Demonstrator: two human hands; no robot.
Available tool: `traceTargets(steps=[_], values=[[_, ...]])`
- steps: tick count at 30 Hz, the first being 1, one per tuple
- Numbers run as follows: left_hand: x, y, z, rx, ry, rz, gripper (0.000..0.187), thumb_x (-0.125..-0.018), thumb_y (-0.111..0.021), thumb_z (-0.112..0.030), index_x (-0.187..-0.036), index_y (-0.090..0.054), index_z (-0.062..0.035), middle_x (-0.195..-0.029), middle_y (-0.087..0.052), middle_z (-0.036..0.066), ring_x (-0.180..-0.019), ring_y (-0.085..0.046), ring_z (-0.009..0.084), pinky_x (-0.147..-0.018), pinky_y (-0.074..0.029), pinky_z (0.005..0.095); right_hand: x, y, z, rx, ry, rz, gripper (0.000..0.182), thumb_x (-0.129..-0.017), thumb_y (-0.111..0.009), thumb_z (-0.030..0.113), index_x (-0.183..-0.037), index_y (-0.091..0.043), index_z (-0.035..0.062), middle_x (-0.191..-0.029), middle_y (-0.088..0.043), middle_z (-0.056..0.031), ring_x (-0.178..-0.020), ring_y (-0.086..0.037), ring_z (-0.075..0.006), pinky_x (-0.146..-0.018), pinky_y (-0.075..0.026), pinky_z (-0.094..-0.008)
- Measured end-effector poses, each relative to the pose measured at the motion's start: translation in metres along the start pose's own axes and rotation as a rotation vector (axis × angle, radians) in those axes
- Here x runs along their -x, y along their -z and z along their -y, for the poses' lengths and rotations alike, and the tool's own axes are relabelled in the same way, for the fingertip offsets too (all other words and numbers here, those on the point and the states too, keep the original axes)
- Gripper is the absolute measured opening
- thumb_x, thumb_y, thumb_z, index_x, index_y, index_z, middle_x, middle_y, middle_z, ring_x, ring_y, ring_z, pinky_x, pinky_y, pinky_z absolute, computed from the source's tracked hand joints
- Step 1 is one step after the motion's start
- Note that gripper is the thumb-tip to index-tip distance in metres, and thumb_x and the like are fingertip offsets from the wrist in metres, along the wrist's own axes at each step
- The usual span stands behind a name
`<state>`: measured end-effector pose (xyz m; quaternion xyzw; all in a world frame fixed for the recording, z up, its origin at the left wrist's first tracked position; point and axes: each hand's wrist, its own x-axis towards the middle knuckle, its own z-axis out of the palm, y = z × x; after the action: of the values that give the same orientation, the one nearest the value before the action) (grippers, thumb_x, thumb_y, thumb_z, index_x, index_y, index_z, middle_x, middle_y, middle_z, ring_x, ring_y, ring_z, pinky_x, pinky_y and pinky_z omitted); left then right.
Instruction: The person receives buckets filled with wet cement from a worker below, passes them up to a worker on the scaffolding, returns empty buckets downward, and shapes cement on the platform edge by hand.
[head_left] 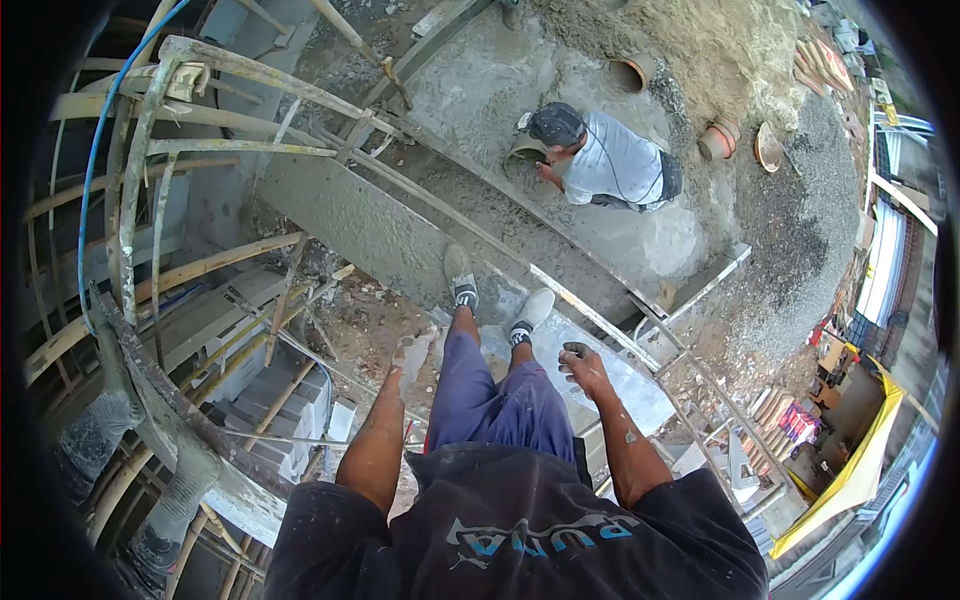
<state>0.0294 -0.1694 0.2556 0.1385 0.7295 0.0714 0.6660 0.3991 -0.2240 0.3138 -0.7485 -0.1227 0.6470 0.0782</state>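
My left hand [412, 358], pale with cement, hangs beside my left thigh over the rubble. Its fingers look stretched out, though they blend with the ground behind; I see nothing held in it. On the other side, my right hand [581, 369] hangs near my right knee, fingers loosely bent and apart, with nothing in it. My shoes [459, 263] stand on a narrow cement-covered ledge [375, 235]. Just past my feet runs a long pale metal rail [590, 312].
Below, a person in a grey shirt [620, 160] crouches by a bucket [524, 152] on wet concrete. Sand [735, 45], gravel [790, 260] and two more buckets [717, 140] lie beyond. Bamboo scaffolding [150, 190] and a blue hose [92, 170] are at left, a yellow tarp [850, 480] at right.
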Motion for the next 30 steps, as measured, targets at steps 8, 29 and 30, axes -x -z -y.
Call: traceTargets(steps=[8,29,30], values=[[-0.108,0.014,0.061,-0.171,0.113,-0.031,0.016,-0.087,-0.063,-0.033,-0.088,-0.064,-0.0171,-0.074,-0.061,-0.007,-0.063,-0.055,0.0068,-0.054,-0.041,0.0253,-0.075,-0.061,-0.007,0.160,-0.062,0.184,0.045,-0.087,-0.062,0.029,-0.118,-0.057,-0.0023,-0.094,-0.067,-0.0123,-0.080,-0.064,-0.0200,-0.069,-0.051,-0.0325],[-0.351,-0.134,-0.123,-0.710,-0.763,-0.086,0.049,-0.079,-0.071,-0.032,-0.119,-0.057,-0.0073,-0.101,-0.064,0.014,-0.093,-0.062,0.0245,-0.080,-0.050,0.0348,-0.196,-0.108,-0.039,-0.032,-0.081,0.140,0.032,-0.088,-0.063,0.028,-0.106,-0.058,0.0018,-0.081,-0.061,-0.0036,-0.070,-0.058,-0.0110,-0.059,-0.046,-0.0255],[-0.354,-0.141,-0.128,-0.727,-0.840,-0.096,0.050,-0.079,-0.073,-0.030,-0.120,-0.056,-0.0075,-0.099,-0.064,0.012,-0.090,-0.061,0.0221,-0.078,-0.050,0.0327,-0.192,-0.106,-0.047,-0.058,-0.075,0.149,0.032,-0.088,-0.063,0.027,-0.106,-0.058,0.0018,-0.082,-0.062,-0.0037,-0.071,-0.058,-0.0109,-0.059,-0.046,-0.0255]])
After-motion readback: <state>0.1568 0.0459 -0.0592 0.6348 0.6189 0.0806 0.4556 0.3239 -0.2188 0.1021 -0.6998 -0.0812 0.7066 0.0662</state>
